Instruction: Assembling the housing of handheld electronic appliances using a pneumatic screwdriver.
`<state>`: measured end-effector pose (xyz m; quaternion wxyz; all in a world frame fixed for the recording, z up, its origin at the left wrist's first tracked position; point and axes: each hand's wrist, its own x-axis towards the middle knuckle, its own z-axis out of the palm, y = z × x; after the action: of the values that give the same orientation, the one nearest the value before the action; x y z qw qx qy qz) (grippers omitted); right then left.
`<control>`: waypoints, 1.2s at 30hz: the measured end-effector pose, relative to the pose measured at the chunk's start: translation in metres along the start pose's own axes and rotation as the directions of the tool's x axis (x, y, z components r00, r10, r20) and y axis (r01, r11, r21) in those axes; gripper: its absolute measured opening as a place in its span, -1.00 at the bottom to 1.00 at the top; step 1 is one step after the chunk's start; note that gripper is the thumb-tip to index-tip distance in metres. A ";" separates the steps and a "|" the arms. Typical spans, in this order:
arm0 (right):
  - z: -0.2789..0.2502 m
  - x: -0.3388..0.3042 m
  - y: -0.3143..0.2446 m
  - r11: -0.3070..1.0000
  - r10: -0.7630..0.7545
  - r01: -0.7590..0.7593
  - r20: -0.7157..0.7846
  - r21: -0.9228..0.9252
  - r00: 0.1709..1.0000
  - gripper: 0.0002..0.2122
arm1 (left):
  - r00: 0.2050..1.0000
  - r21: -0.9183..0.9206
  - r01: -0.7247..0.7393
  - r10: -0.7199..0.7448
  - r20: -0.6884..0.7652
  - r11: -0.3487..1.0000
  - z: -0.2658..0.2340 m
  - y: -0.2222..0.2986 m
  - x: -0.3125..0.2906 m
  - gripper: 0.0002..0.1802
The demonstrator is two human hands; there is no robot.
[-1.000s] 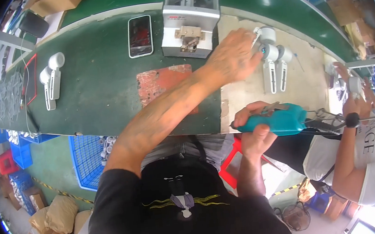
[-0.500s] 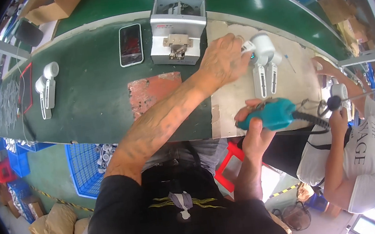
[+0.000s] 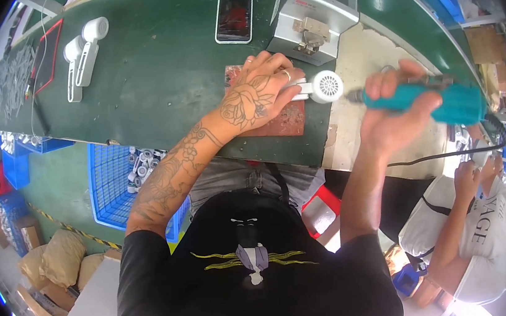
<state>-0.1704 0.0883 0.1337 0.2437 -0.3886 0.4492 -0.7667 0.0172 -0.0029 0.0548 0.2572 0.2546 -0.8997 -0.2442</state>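
Note:
My left hand (image 3: 261,88) is closed around the handle of a white handheld fan (image 3: 326,86). The fan lies over a worn reddish-brown mat (image 3: 289,119), its round grille facing up and pointing right. Most of its handle is hidden under my fingers. To the right, my right hand (image 3: 396,101) grips a teal electric screwdriver (image 3: 456,102), blurred by motion. The tip points left, toward the fan head, and appears a little apart from it. A black cord (image 3: 452,154) trails from the screwdriver's back end.
A silver screw feeder (image 3: 320,10) stands behind the mat, beside a phone (image 3: 233,15). Two white fans (image 3: 88,52) lie at the far left. Below the bench edge is a blue basket (image 3: 109,187) of white parts. A co-worker (image 3: 478,219) works at the right.
My left hand has come from the pale sheet at the right to the mat, bringing one fan. My right hand has raised the screwdriver and turned its tip leftward. The whole view has shifted.

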 end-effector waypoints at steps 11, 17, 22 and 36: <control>0.056 0.053 0.084 0.952 -0.252 0.270 0.131 -0.144 0.959 -0.65 | 0.998 0.000 -0.045 0.045 -0.048 0.999 0.012 -0.007 -0.009 -0.61; 0.060 0.046 0.073 0.967 -0.134 0.161 0.146 -0.197 0.980 -0.69 | 0.993 0.003 -0.062 0.062 -0.104 0.998 0.012 -0.009 -0.009 -0.58; 0.048 0.018 0.047 0.996 0.019 -0.013 0.072 -0.084 0.997 -0.63 | 0.994 0.003 -0.053 0.053 -0.095 0.999 0.013 -0.010 -0.008 -0.58; 0.044 0.007 0.056 0.993 0.012 0.004 0.128 -0.122 0.992 -0.66 | 0.996 0.008 -0.055 0.055 -0.073 0.998 0.013 -0.010 -0.008 -0.57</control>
<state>-0.1368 0.0346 0.0999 0.2495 -0.4505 0.4795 -0.7106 0.0189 -0.0019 0.0368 0.2957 0.2391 -0.8971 -0.2250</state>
